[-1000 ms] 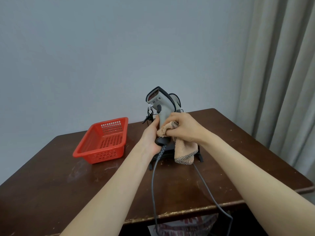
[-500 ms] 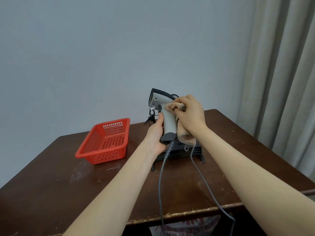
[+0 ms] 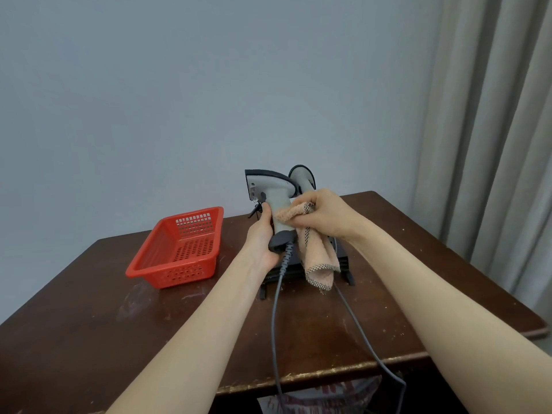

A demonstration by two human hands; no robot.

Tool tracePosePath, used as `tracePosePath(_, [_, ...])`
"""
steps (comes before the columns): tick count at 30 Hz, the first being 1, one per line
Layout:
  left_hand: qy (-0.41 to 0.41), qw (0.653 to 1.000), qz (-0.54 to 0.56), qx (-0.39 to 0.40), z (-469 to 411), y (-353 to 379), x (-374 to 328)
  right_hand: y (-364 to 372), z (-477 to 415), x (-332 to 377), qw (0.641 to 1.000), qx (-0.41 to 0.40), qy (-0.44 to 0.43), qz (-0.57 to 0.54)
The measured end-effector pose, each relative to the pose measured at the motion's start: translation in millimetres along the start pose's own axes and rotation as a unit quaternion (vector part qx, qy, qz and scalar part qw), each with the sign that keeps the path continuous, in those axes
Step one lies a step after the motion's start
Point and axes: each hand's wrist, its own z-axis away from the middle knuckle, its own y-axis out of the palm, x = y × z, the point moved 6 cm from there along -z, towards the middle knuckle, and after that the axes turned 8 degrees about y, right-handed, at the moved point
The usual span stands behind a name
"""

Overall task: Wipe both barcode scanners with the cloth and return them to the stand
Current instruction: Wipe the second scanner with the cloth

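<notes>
The left hand [image 3: 263,239] is curled round the lower handle of a pale grey, pistol-shaped plastic barcode scanner [image 3: 276,201], holding it upright above the dark wooden table [image 3: 104,330]. The right hand [image 3: 327,216] bunches a peach terry cloth with checked edging [image 3: 318,261] against the right side of the handle. A second grey scanner [image 3: 301,178] rises just behind, over the black stand [image 3: 349,277].

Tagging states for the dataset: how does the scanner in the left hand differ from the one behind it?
The held scanner is gripped by the left hand above the stand; the rear scanner stands free behind it. The right hand presses the cloth on the held scanner's handle; no cloth on the rear scanner. Held scanner shows side-on; rear scanner mostly hidden. Both light grey, dark trim.
</notes>
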Motion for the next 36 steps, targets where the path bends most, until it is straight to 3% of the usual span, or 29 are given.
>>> tracePosePath(5, [-0.01,1.0,0.012,-0.003,3,2,5,-17,-15,5,0.986,-0.146,-0.024,0.078])
tracePosePath(8, [-0.013,0.999,0.044,-0.001,5,9,5,-25,-18,9,0.979,-0.182,-0.028,0.09])
tracePosePath(14, [0.0,1.0,0.022,0.002,-1,5,2,-10,3,13,0.998,-0.002,-0.044,0.052])
tracePosePath(18, [0.005,0.997,-0.076,0.0,-5,-1,6,2,9,6,0.994,0.072,-0.024,0.073])
tracePosePath(25, [0.028,0.996,-0.08,0.03,1,6,16,-13,-11,-2,0.97,-0.154,-0.018,0.186])
tracePosePath(29, [0.037,0.993,-0.098,0.052,2,15,18,-29,-8,22,0.954,-0.278,-0.08,0.085])
tracePosePath(33, [0.051,0.984,-0.16,0.06,2,19,17,-32,-13,21,0.951,-0.29,-0.059,0.092])
tracePosePath(36, [0.059,0.987,-0.142,0.05,2,17,17,-38,-13,8,0.953,-0.281,-0.027,0.111])
